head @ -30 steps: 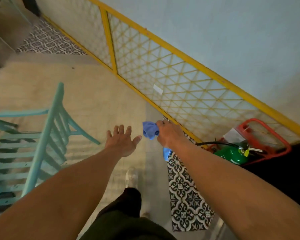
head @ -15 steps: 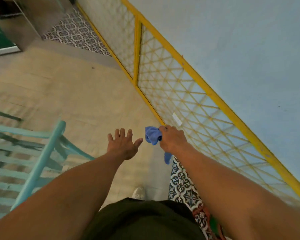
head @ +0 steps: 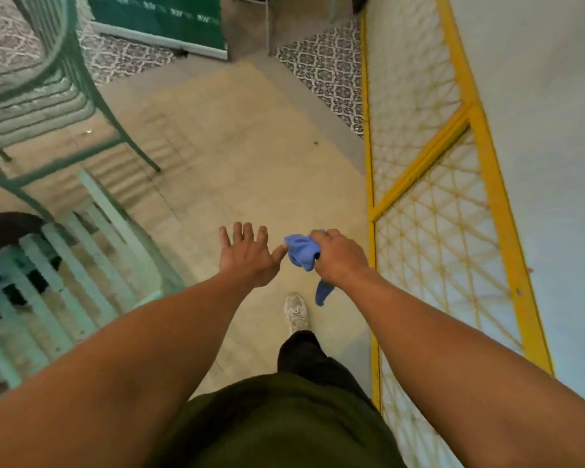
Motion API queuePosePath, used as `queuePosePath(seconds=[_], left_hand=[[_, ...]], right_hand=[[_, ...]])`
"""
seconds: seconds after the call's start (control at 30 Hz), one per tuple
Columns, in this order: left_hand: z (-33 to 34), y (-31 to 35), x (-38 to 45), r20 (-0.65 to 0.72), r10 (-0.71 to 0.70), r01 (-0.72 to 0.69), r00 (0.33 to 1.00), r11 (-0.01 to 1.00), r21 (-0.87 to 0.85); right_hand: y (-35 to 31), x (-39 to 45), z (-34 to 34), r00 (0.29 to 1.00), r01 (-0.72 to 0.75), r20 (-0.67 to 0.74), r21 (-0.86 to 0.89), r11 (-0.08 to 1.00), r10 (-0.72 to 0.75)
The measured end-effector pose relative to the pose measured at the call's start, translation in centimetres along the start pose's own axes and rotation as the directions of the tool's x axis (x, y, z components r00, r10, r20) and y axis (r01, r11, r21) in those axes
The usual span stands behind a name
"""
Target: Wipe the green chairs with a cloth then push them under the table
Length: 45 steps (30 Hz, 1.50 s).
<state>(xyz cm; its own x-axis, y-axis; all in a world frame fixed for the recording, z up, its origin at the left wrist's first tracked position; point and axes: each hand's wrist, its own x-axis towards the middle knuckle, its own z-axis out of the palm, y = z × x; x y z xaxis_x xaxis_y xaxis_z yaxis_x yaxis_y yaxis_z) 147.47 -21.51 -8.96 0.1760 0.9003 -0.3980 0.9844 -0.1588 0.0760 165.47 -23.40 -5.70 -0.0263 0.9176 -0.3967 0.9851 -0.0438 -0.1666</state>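
Note:
My right hand (head: 340, 256) grips a crumpled blue cloth (head: 301, 253), one end of which hangs down below the fist. My left hand (head: 247, 255) is held out flat beside it, fingers spread, holding nothing, its thumb close to the cloth. A light green slatted chair (head: 65, 265) stands at the lower left, apart from both hands. A darker green metal chair (head: 48, 82) stands further off at the upper left. No table top is visible.
A yellow-framed lattice panel (head: 453, 204) leans along the pale wall on the right. A green banner (head: 159, 18) stands at the far end. Patterned tiles border the beige floor (head: 237, 157). My white shoe (head: 295, 312) is on the floor below the hands.
The view has swung left along the wall: the red frame and green extinguisher have left the frame, and a second chair and the banner have come into view. Both hands keep their pose.

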Motion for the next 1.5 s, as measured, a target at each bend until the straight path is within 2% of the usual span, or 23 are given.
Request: queuePosePath(seconds=[0.13,0.3,0.43,0.6,0.7,0.77,0.83,0.97,1.13,1.27,1.4,1.5], left_hand=[[-1.5,-1.5,5.2,0.053,-0.242,0.246,0.969,0.964,-0.103],[-3.9,-4.6,8.4,0.121,-0.487,0.501,0.865,0.827,-0.256],[-5.0,-8.4,9.1,0.147,-0.655,0.659,0.741,0.669,-0.344],[-4.4,-14.2,9.5,0.156,-0.804,0.766,0.575,0.462,-0.447],[-3.0,-18.8,9.9,0.210,-0.867,0.791,0.451,0.281,-0.543],[-1.6,-21.7,10.0,0.267,-0.903,0.794,0.335,0.118,-0.596],[-0.8,-23.5,10.1,0.318,-0.911,0.781,0.264,0.008,-0.625],[2.1,-27.7,8.2,0.488,-0.871,0.699,0.065,-0.309,-0.645],[6.4,-31.0,4.1,0.614,-0.775,0.629,-0.149,-0.553,-0.546],[11.3,-32.0,2.3,0.679,-0.689,0.623,-0.254,-0.653,-0.430],[16.8,-33.6,3.4,0.722,-0.631,0.591,-0.283,-0.708,-0.387],[21.2,-35.5,4.2,0.706,-0.642,0.597,-0.299,-0.703,-0.386]], right_hand=[[-0.9,8.7,-3.5,0.980,0.189,0.075,-0.073,0.979,-0.184],[-4.9,17.3,-7.6,0.905,0.419,0.176,-0.203,0.885,-0.388],[-10.9,22.4,-9.3,0.793,0.605,0.267,-0.246,0.757,-0.547],[-21.8,26.8,-8.5,0.634,0.773,0.341,-0.276,0.571,-0.694],[-29.0,28.4,-6.8,0.536,0.844,0.405,-0.290,0.452,-0.741],[-33.8,28.8,-5.3,0.464,0.884,0.454,-0.291,0.365,-0.761],[-36.9,29.0,-4.4,0.415,0.907,0.493,-0.288,0.307,-0.765],[-45.9,28.0,-0.7,0.203,0.960,0.618,-0.279,0.030,-0.759],[-55.3,25.4,4.5,-0.053,0.959,0.664,-0.174,-0.223,-0.746],[-61.6,24.8,10.1,-0.181,0.927,0.683,-0.121,-0.354,-0.708],[-66.6,25.1,16.9,-0.273,0.894,0.671,-0.087,-0.439,-0.689],[-70.0,25.2,22.1,-0.333,0.874,0.668,-0.046,-0.483,-0.665]])
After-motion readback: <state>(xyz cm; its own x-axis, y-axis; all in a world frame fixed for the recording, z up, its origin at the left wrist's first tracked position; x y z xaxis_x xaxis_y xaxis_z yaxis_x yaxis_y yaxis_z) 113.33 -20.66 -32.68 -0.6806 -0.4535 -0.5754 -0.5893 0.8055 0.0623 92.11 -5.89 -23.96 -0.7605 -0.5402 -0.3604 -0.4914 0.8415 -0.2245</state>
